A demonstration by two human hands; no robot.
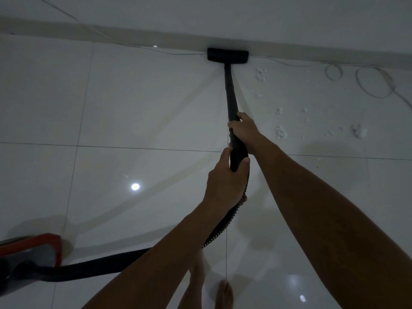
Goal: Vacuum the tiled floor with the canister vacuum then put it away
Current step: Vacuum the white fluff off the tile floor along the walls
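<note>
Both hands are gripping the black vacuum: the right hand point(243, 130) is wrapping around the wand point(230, 94) near its lower end, and the left hand point(225, 177) is curling around the ribbed hose point(223, 228) just behind it. A person is standing barefoot on glossy white tiles point(133, 108), one foot point(224, 295) showing at the bottom edge. Out ahead, the floor head point(227, 55) is sitting flat on the floor, pressing against the baseboard point(323, 52). Behind the hands the hose is trailing down and left to the red canister point(31, 255), which is resting on the floor at the lower left corner. White fluff clumps point(281, 131) are lying scattered to the right of the wand, well apart from the head. A thin white cable point(374, 85) is running along the baseboard and looping near the right edge, close to the fluff. Ceiling lights are reflecting off the tiles.
</note>
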